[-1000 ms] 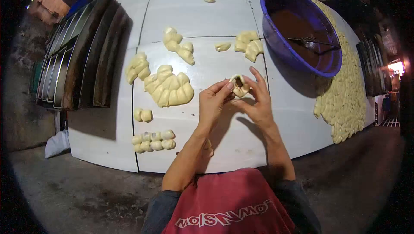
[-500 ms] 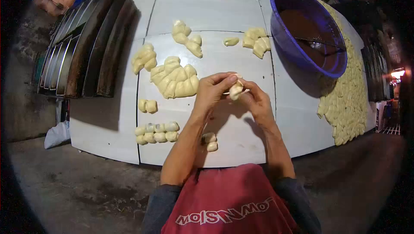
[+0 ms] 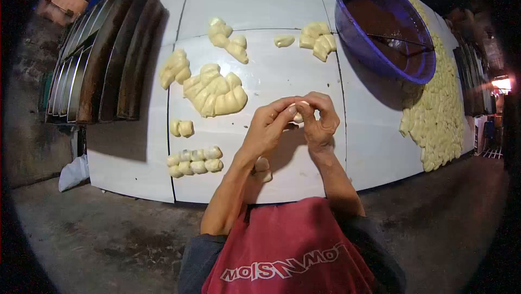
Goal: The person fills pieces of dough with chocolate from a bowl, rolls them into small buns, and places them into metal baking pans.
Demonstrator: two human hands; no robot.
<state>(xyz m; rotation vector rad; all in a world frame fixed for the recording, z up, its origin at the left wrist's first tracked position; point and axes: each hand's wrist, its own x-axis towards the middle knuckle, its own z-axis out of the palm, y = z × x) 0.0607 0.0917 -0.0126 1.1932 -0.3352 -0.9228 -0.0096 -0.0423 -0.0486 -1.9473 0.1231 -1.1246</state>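
Note:
Between my two hands, above the white table, is a small piece of dough (image 3: 298, 116), mostly covered by the fingers. My left hand (image 3: 269, 125) pinches it from the left with thumb and fingertips. From the right, my right hand (image 3: 321, 121) curls its fingers and thumb onto the same piece. A wide cluster of joined dough pieces (image 3: 214, 92) lies left of my left hand. Two rows of rounded dough balls (image 3: 195, 162) sit nearer the table's front edge. A few more dough balls (image 3: 263, 169) rest beside my left forearm, partly hidden by it.
A blue tub of brown filling (image 3: 339, 23) stands at the back right, a dark bar across it. Many flattened dough pieces (image 3: 434, 136) cover the right side. Stacked baking trays (image 3: 108, 66) stand at the left. Smaller dough clumps (image 3: 317, 39) lie further back on the table (image 3: 260, 12).
Both hands have drawn closer together around the dough, and the right fingers have curled over it. Less of the dough shows now. The view has shifted slightly.

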